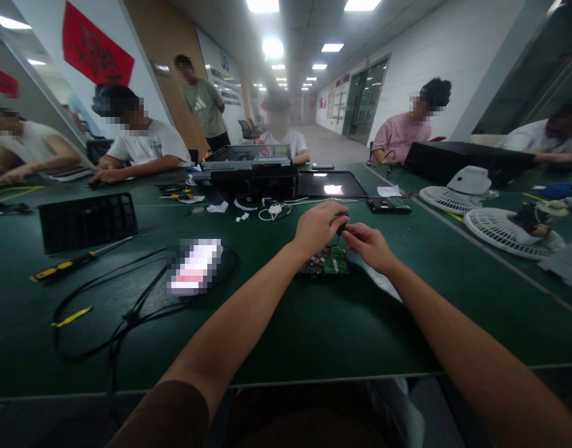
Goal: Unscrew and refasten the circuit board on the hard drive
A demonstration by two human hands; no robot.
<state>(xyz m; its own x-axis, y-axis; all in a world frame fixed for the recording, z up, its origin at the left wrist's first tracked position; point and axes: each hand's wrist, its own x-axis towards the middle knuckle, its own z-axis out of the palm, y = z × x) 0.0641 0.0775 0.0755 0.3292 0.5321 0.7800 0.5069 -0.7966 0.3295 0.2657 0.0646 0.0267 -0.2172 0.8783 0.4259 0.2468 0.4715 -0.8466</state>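
A small device with a green circuit board [333, 261] lies on the green table in front of me. Over it, my left hand [318, 225] is closed around the dark handle of a screwdriver [340, 231], whose thin shaft points down at the board. From the right, my right hand [366, 244] pinches with thumb and fingertips at the lower part of the same handle. White paper or plastic [383, 284] lies under my right forearm.
On the left are a black panel [88, 223], a yellow-black screwdriver [64, 267], a black cable [131, 316] and a blurred phone [195, 266]. An opened metal case [248, 163] stands behind; white fan parts [505, 230] lie right. People sit around the table.
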